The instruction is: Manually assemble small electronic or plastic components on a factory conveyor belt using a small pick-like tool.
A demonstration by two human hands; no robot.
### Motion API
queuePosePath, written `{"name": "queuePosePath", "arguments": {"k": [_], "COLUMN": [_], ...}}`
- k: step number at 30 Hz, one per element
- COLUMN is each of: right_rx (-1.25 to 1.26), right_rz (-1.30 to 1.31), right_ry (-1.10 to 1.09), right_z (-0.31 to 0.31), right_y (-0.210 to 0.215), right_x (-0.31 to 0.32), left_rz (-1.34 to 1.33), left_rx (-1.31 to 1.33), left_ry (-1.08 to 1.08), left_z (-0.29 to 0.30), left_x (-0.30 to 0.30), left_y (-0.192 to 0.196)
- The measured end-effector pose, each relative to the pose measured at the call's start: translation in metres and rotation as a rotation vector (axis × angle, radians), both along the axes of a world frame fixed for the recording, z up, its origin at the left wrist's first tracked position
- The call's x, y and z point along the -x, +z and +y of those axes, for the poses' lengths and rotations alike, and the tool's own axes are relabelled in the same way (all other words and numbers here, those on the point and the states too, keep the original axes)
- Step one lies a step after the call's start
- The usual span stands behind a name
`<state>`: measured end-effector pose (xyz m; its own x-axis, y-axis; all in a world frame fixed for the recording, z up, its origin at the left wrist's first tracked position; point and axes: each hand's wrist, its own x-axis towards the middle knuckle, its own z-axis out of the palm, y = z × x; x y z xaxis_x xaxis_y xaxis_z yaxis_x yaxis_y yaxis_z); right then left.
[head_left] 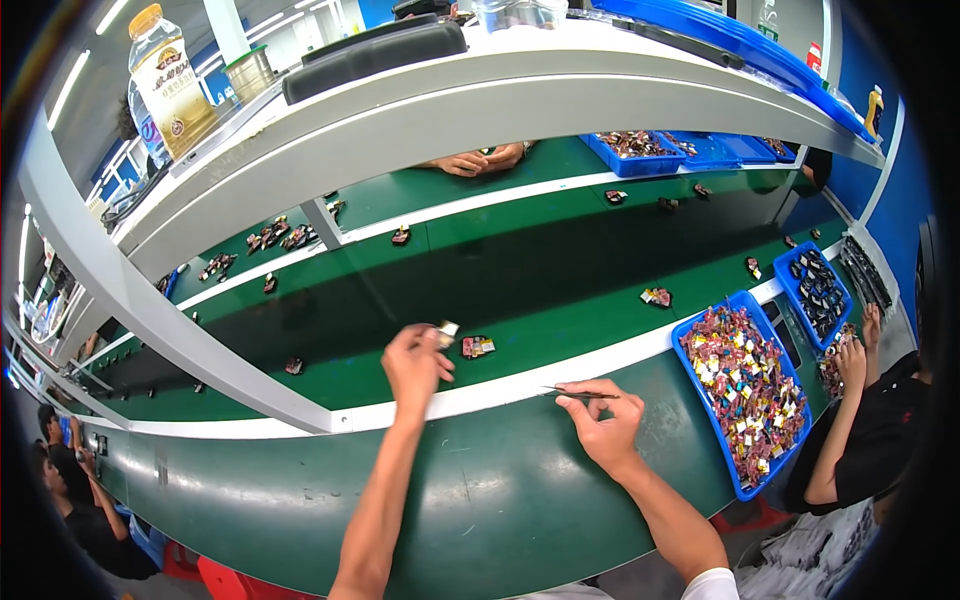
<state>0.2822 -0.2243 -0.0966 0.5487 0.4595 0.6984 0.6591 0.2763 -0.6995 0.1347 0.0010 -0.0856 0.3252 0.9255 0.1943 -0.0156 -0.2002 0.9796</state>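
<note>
My left hand [413, 372] reaches over the near edge of the green belt [560, 262], fingers closed round a small electronic part [447, 333] with a white and yellow face. Beside it on the belt lies a similar reddish part [477, 347] with a white label. Over the green bench top [480, 490], my right hand [606, 428] pinches dark, thin tweezers [590, 394], whose tips point left. To the right of that hand stands a blue tray [707, 425] heaped with small red, white and yellow parts.
A white rail [500, 398] divides bench and belt. Further small parts [656, 297] are scattered along the belt. A grey shelf [500, 105] crosses overhead, with a bottle [168, 85] on it. At the right a co-worker's hands [852, 362] work near another blue tray [783, 285]; other hands [475, 163] are across.
</note>
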Motion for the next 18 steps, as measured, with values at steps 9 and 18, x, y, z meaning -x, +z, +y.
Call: {"name": "queuePosePath", "arguments": {"k": [9,18], "right_rx": [0.033,0.023], "right_rz": [-0.021,-0.014], "right_ry": [0.031,0.038], "right_z": [0.001,0.004], "right_y": [-0.003,-0.007], "right_x": [-0.001,0.001], "left_rz": [0.641,0.489], "left_rx": [-0.791,-0.112], "left_ry": [0.588,-0.064], "left_z": [0.037,0.020], "left_x": [0.027,-0.009], "left_y": [0.003,-0.006]}}
